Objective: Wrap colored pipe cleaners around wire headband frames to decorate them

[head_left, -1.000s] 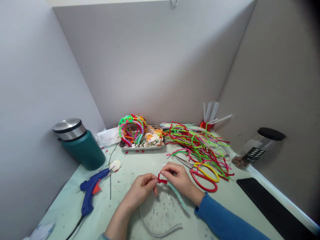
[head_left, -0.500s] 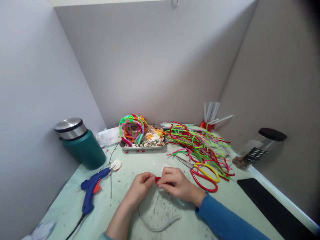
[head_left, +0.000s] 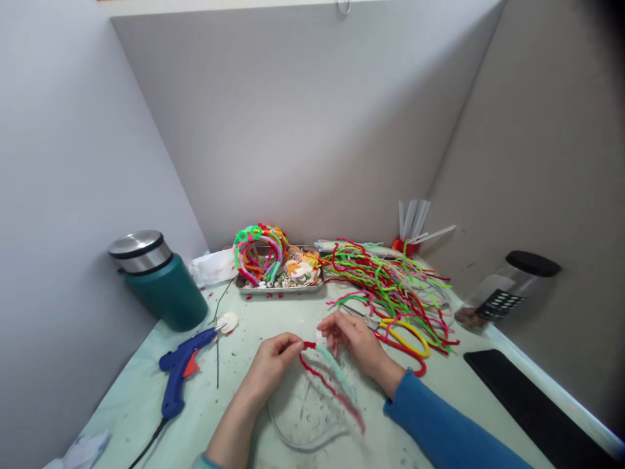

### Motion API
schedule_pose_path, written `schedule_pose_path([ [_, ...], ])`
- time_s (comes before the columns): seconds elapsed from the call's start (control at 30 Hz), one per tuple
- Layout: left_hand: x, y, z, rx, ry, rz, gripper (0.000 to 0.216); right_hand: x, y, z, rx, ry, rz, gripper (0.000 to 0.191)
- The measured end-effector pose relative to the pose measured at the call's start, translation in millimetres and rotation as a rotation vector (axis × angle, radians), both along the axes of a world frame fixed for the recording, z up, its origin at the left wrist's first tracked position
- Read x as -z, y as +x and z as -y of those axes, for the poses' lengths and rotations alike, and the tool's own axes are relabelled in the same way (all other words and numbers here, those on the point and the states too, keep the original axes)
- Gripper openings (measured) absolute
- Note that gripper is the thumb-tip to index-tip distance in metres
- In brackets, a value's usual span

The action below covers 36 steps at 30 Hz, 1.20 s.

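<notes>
My left hand (head_left: 276, 365) pinches a band between thumb and fingertips, where a red pipe cleaner (head_left: 326, 384) is wound round it. The loose red end hangs down to the right, its tip blurred. Past the red winding, a pale mint fuzzy length (head_left: 336, 370) continues to the right. From under the left hand a bare grey band (head_left: 297, 444) curves towards the front. My right hand (head_left: 354, 342) is raised beside the winding, fingers loosely bent and apart, holding nothing. A small white piece (head_left: 320, 337) shows behind its fingertips.
Scissors (head_left: 403, 335) lie right of my right hand, below a heap of coloured pipe cleaners (head_left: 385, 273). A tray (head_left: 280, 290) holds fuzzy headbands and cut-outs. A glue gun (head_left: 180, 371) rests at left near a green bottle (head_left: 168, 293). A jar (head_left: 508, 293) and black strip (head_left: 527, 397) are at right.
My right hand has let go of the red pipe cleaner and moved slightly up and right, its fingers opening. The red tail and mint length now show, the tail swinging down.
</notes>
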<state>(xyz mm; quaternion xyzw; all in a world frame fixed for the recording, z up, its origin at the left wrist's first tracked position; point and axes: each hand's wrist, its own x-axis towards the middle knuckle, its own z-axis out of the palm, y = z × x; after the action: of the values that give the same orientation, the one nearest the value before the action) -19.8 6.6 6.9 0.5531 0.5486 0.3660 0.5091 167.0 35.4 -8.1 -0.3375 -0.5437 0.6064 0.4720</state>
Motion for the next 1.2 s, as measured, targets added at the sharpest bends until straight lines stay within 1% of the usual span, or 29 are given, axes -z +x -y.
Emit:
schedule_pose_path([
  [0.07, -0.1, -0.4, -0.3, -0.025, 0.015, 0.018, 0.031, 2.5, -0.7, -3.5, -0.02, -0.134, -0.059, 0.045],
  [0.13, 0.3, -1.1, -1.0, -0.047, 0.031, 0.025, 0.03, 4.1, -2.2, -3.8, -0.051, -0.187, -0.023, 0.04],
  [0.23, 1.3, -2.2, -2.1, -0.065, 0.057, 0.034, 0.029, 4.9, -5.1, 1.1, -0.142, -0.189, 0.104, 0.033],
  [0.3, 1.4, -2.3, -2.6, -0.081, 0.066, 0.043, 0.029, 3.9, -7.0, 6.4, -0.263, -0.215, 0.153, 0.035],
  [0.4, 0.2, -1.1, -2.3, -0.097, 0.055, 0.056, 0.03, 0.0, -9.0, 13.8, -0.44, -0.257, 0.156, 0.039],
  [0.5, -1.2, 0.4, -1.3, -0.092, 0.038, 0.072, 0.032, -3.1, -9.7, 17.4, -0.507, -0.266, 0.131, 0.037],
  [0.6, -1.0, 0.6, -0.7, -0.078, 0.009, 0.094, 0.034, -1.8, -11.0, 17.3, -0.515, -0.298, 0.119, 0.028],
  [0.67, -0.3, -0.4, -0.5, -0.059, -0.011, 0.128, 0.035, 0.6, -12.6, 16.4, -0.478, -0.272, 0.155, 0.024],
  [0.77, -0.6, -2.4, 1.0, -0.013, -0.038, 0.174, 0.037, 3.5, -15.0, 14.8, -0.32, -0.165, 0.288, 0.021],
  [0.83, -2.5, -3.1, 2.8, 0.026, -0.045, 0.161, 0.035, 3.5, -15.1, 13.7, -0.173, -0.058, 0.384, 0.018],
  [0.9, -5.4, -2.6, 4.8, 0.069, -0.039, 0.125, 0.033, 2.5, -13.5, 12.3, -0.041, 0.082, 0.461, 0.015],
  [0.97, -8.4, -1.3, 6.2, 0.112, -0.028, 0.098, 0.033, 1.5, -10.9, 10.9, 0.051, 0.219, 0.515, 0.015],
  [1.07, -10.7, 0.7, 7.2, 0.156, -0.014, 0.1, 0.032, 2.2, -7.3, 9.0, 0.123, 0.334, 0.543, 0.016],
  [1.2, -7.9, 1.1, 7.5, 0.176, 0.009, 0.18, 0.033, 4.6, -6.0, 8.3, 0.182, 0.396, 0.528, 0.016],
])
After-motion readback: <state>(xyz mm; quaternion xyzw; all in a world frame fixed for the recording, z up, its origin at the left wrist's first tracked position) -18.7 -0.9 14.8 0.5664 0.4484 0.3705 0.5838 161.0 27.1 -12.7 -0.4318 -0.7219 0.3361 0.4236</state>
